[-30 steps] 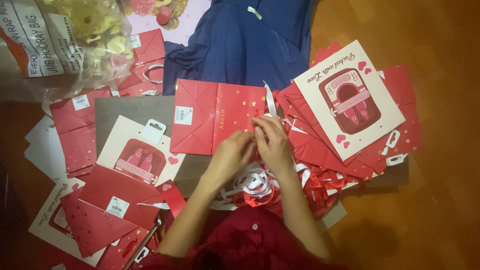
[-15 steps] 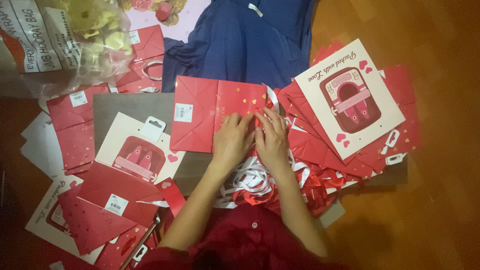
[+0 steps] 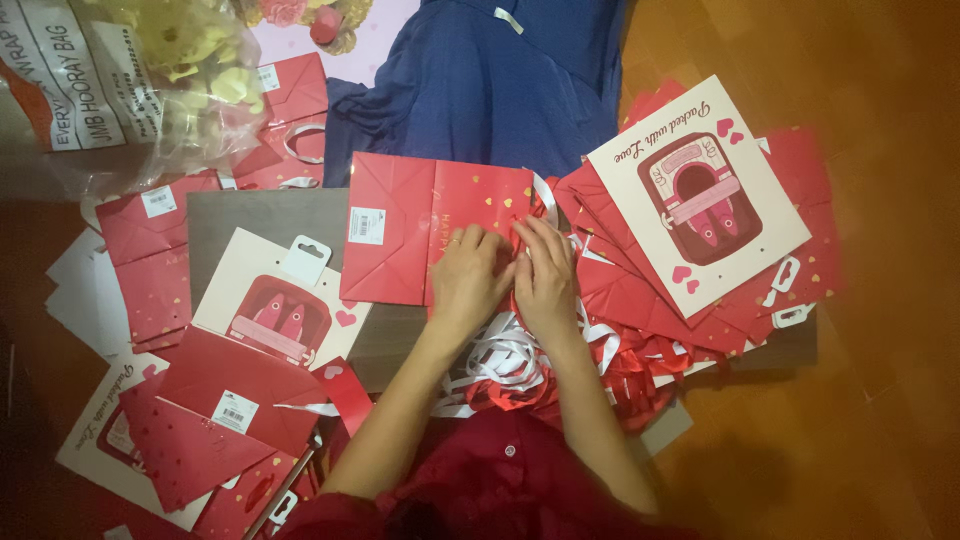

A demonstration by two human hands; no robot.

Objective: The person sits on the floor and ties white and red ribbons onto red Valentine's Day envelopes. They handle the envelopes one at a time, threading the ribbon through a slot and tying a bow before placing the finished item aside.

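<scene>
The brown wooden floor (image 3: pixel 880 300) is carrying everything here, and the largest thing on it, a crumpled dark blue cloth garment (image 3: pixel 480 90), is lying at the far side, with a clear plastic bag of yellow stuffing (image 3: pixel 150 80) sitting to its left. A flat grey-brown board (image 3: pixel 260 220) is lying under the middle of the spread. Three white printed cards with a red picture are showing: one (image 3: pixel 700 200) tilted on the right-hand pile, one (image 3: pixel 280 310) left of the arms, and one (image 3: pixel 100 440) half covered at the lower left. The flat red paper gift bag with small gold hearts (image 3: pixel 420 230) is lying in the centre on the board, just short of the garment. Both forearms are reaching forward from a dark red sleeve area, side by side. The left hand (image 3: pixel 468 275) is lying palm down on the bag's right part, fingers curled, pressing it; the right hand (image 3: pixel 545 272) is touching it alongside, fingertips pinching at the bag's right edge, though what exactly that grip has closed on cannot be told. A fan of many more red bags (image 3: pixel 640 300) is spreading to the right, too overlapped to count, and a tangle of red and white ribbon handles (image 3: pixel 510 365) is lying beneath the wrists.
</scene>
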